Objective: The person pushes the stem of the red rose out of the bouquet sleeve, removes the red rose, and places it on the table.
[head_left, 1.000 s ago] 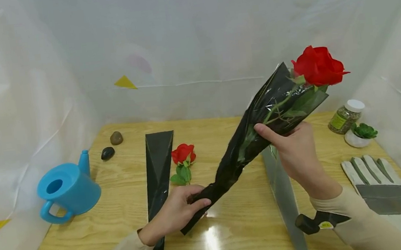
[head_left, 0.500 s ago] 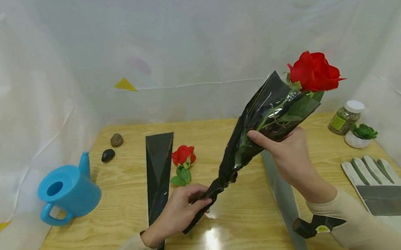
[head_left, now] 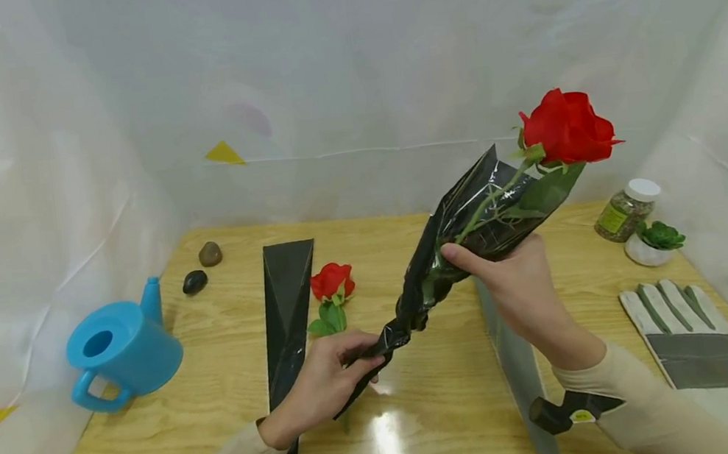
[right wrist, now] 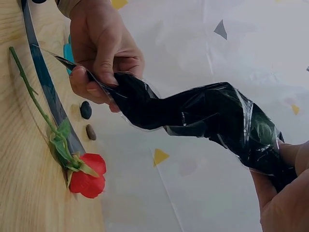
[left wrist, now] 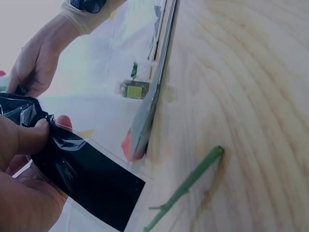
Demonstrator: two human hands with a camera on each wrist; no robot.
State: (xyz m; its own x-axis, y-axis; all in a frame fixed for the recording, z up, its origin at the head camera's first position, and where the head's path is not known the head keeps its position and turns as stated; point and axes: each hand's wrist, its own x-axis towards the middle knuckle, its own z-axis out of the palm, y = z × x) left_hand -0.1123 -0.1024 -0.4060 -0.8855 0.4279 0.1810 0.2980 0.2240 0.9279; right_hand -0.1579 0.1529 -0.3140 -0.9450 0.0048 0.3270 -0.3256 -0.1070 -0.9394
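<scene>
A red rose (head_left: 568, 128) leans out of a black-and-clear plastic flower sleeve (head_left: 469, 208), held aslant over the table. My right hand (head_left: 510, 289) grips the sleeve's wide upper part, thumb across its front. Lower down, my left hand (head_left: 333, 378) pinches the sleeve's narrow tail (left wrist: 91, 176) between thumb and fingers. Between the hands the plastic is crumpled and twisted, as the right wrist view shows. Another red rose (head_left: 333, 280) lies on the table beyond my left hand, with its bare green stem end (left wrist: 193, 181) in the left wrist view.
A flat black sleeve (head_left: 285, 302) lies at left, another sleeve (head_left: 514, 359) under my right arm. A blue watering can (head_left: 126, 348) and two stones (head_left: 210, 254) stand left. At right are a jar (head_left: 627, 210), a potted succulent (head_left: 652, 247) and work gloves (head_left: 696, 340).
My right hand has shifted slightly left and down along with the sleeve. The sleeve has become more twisted and bunched near my left hand, and more of the rose's stem shows above its edge.
</scene>
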